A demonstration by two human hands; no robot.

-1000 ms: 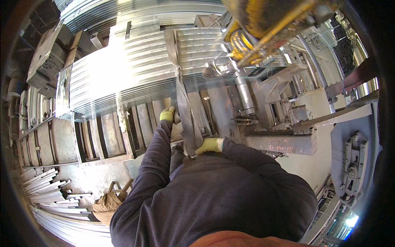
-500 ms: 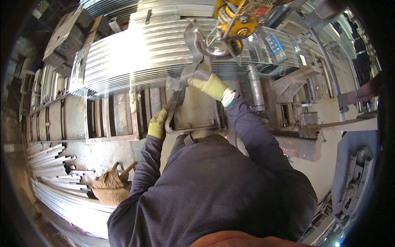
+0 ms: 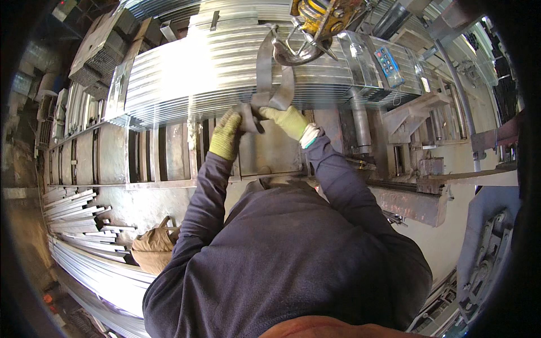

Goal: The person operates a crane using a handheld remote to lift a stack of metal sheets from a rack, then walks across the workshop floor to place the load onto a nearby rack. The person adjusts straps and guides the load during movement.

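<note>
A grey webbing sling (image 3: 265, 70) passes over the steel crane hook (image 3: 298, 55) and hangs down at the near side of a bundle of shiny metal tubes (image 3: 169, 79). Both my hands wear yellow-green gloves. My left hand (image 3: 226, 135) is closed round a folded part of the sling, its fingertips partly hidden. Just to its right, my right hand (image 3: 287, 121) grips the sling where its bands come together below the hook. The yellow hook block (image 3: 324, 17) hangs above the tubes.
A blue control panel with buttons (image 3: 389, 66) lies on the right end of the bundle. Below the bundle runs a steel rack (image 3: 158, 185). Loose metal profiles (image 3: 73, 211) lie at left, beside a brown sack (image 3: 153, 248). A metal cylinder (image 3: 360, 124) stands right of my hands.
My left hand has risen from lower down to beside my right hand, bringing up the hanging part of the sling. The bands below the hook now hang straighter. The view has shifted slightly.
</note>
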